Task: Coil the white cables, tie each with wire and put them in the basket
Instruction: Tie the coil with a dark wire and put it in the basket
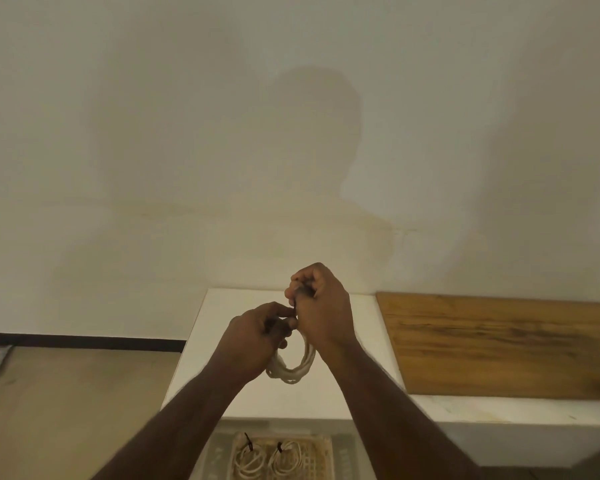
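Nearest the camera, a woven basket (pixel 314 445) sits on the floor just below the front edge of the white surface (pixel 222 375). It holds two coiled white cables, one on the left (pixel 252 460) and one on the right (pixel 286 459), each tied with a dark wire.

Above the white surface, two bare hands meet. A third coiled white cable (pixel 293 370) hangs between them, clear of the surface. The left hand (pixel 257 336) has its fingers curled round the top of this coil. The right hand (pixel 321 304), just beyond and touching the left, pinches a dark wire (pixel 294 310) at the coil's top.

To the right of the white surface lies one wooden board (pixel 499 344). Behind everything stands a plain wall (pixel 187 133).
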